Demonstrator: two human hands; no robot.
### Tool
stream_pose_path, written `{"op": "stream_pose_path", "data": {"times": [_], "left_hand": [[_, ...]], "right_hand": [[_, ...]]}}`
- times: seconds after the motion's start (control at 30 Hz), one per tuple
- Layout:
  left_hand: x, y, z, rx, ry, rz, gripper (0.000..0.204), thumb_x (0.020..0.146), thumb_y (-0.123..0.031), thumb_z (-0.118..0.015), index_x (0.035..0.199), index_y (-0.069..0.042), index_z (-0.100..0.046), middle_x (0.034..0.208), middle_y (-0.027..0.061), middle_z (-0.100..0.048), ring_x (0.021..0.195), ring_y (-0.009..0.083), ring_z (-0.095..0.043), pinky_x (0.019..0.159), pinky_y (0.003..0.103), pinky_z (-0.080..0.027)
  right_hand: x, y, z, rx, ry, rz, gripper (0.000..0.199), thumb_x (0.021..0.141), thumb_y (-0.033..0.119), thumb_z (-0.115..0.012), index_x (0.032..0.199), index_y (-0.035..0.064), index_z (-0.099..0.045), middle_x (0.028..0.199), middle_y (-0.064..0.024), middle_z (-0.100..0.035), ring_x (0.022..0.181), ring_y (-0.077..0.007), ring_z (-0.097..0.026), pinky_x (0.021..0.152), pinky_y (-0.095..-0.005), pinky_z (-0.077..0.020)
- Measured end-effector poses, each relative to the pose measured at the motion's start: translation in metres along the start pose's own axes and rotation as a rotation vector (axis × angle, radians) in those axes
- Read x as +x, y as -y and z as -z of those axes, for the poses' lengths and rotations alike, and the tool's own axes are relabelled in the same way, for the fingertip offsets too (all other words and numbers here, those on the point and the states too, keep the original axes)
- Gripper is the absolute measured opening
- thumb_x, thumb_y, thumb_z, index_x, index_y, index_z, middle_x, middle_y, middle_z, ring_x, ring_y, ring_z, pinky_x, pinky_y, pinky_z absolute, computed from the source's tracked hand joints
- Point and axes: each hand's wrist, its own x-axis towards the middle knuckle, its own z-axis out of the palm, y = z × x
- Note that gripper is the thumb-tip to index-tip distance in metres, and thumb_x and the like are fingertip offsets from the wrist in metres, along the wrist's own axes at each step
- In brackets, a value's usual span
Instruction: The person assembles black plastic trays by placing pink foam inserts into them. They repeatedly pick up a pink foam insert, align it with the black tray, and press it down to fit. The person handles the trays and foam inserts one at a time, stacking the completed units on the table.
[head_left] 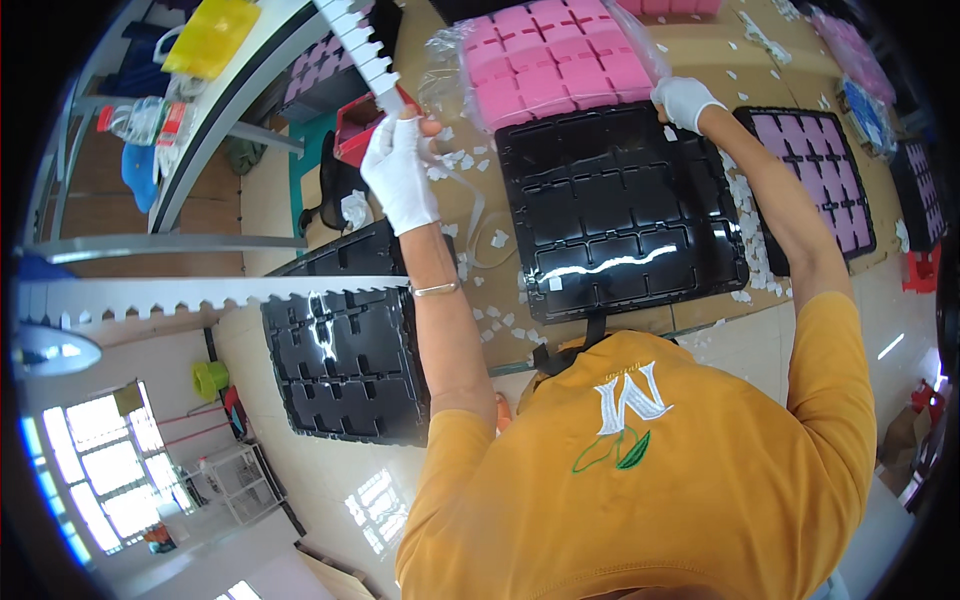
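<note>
our gloved left hand (398, 170) pinches a notched white foam strip (362, 45) left of the glossy black tray (615, 215); right hand (686, 101) grips bagged pink foam (550, 60), fingers hidden.

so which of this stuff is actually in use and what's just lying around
In use:
left hand holding the white notched strip
right hand on the pink foam sheet
black tray

Lying about:
white foam scraps
spare black tray
purple-filled tray
yellow bag

Pink foam sheet (550, 55), black tray (615, 215) (seemingly glossy).
</note>
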Motion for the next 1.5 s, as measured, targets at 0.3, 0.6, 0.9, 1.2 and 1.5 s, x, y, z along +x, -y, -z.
{"op": "stream_pose_path", "data": {"times": [0.3,0.6,0.9,1.2,1.5], "left_hand": [[-0.012,-0.018,0.006,-0.070,0.043,0.064,0.015,0.091,-0.014,-0.060,0.092,-0.001,-0.067,0.068,0.0024,-0.064,0.053,0.0041,-0.050,0.049,0.019,-0.037],[-0.002,-0.005,0.002,0.149,0.030,-0.168,0.014,0.086,-0.009,-0.055,0.089,0.000,-0.064,0.064,0.0040,-0.065,0.053,0.0073,-0.054,0.051,0.024,-0.043],[0.013,0.016,0.020,0.749,-0.179,-0.552,0.025,0.081,-0.019,-0.062,0.103,-0.007,-0.063,0.084,0.0123,-0.068,0.081,0.0347,-0.061,0.076,0.042,-0.048],[-0.085,0.050,0.047,0.664,-0.094,-0.430,0.038,0.082,-0.011,-0.066,0.116,0.003,-0.058,0.108,0.0172,-0.064,0.100,0.0284,-0.062,0.088,0.034,-0.047],[-0.187,0.097,0.085,0.843,0.199,-0.261,0.033,0.083,-0.007,-0.066,0.113,0.005,-0.059,0.114,0.0186,-0.062,0.104,0.0284,-0.061,0.092,0.034,-0.046]], "right_hand": [[0.041,0.210,0.107,1.097,-0.605,0.381,0.033,0.090,0.030,-0.061,0.107,0.0018,-0.064,0.102,-0.0134,-0.067,0.093,-0.0231,-0.064,0.084,-0.0299,-0.0472],[0.093,0.233,0.129,1.151,-0.637,0.454,0.020,0.087,0.024,-0.063,0.093,0.0051,-0.064,0.076,0.0035,-0.058,0.069,-0.0046,-0.046,0.062,-0.0233,-0.0415],[0.030,0.228,0.182,1.318,-0.080,0.270,0.019,0.085,0.025,-0.059,0.083,0.0103,-0.071,0.082,-0.0067,-0.067,0.075,-0.0222,-0.062,0.072,-0.0345,-0.0499],[-0.153,0.099,0.086,0.631,0.319,0.362,0.019,0.069,0.013,-0.073,0.069,0.0017,-0.059,0.069,-0.0089,-0.051,0.069,-0.0220,-0.053,0.065,-0.0334,-0.0423],[-0.203,0.037,-0.012,0.053,0.150,0.229,0.007,0.063,0.008,-0.073,0.063,0.0066,-0.066,0.072,-0.0143,-0.061,0.070,-0.0322,-0.063,0.061,-0.0392,-0.0483]]}}
